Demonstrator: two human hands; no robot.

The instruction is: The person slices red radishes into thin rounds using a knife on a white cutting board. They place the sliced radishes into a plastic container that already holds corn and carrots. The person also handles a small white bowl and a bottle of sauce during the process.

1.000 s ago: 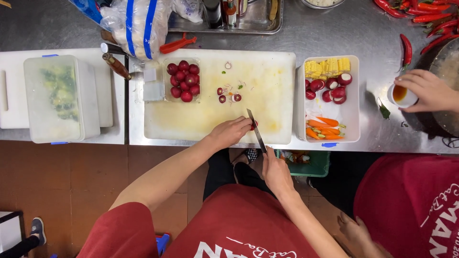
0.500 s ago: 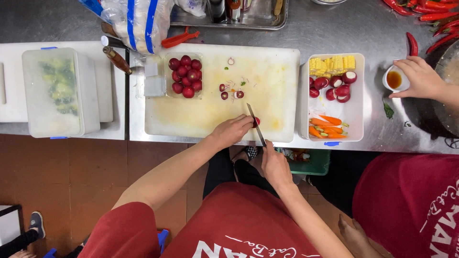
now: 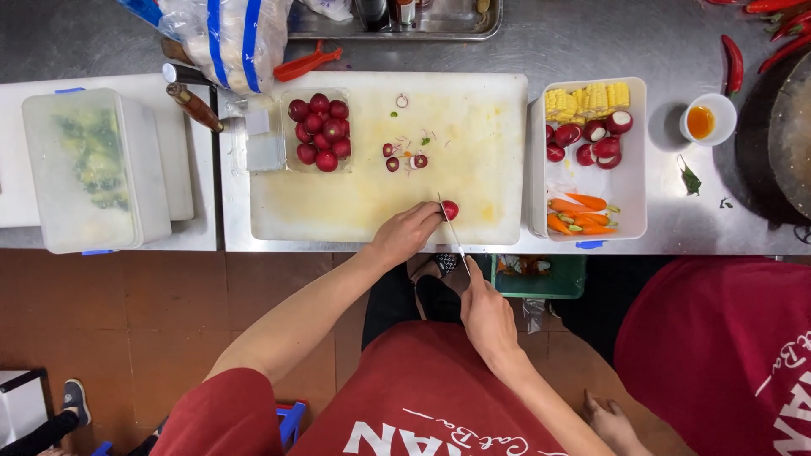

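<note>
Pinching a red radish [image 3: 450, 209] at the cutting board's [image 3: 355, 211] six o'clock edge, the left hand [image 3: 404, 234] has its fingers closed on it. The right hand [image 3: 487, 314], at five o'clock, grips a knife [image 3: 452, 232] whose blade touches the radish.

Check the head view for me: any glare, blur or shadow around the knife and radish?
Head view: even overhead light and sharp focus; the left hand, radish and knife read clearly on the cutting board. Soft glare streaks the steel counter; shadows are faint; the frame edges bend slightly.
</note>
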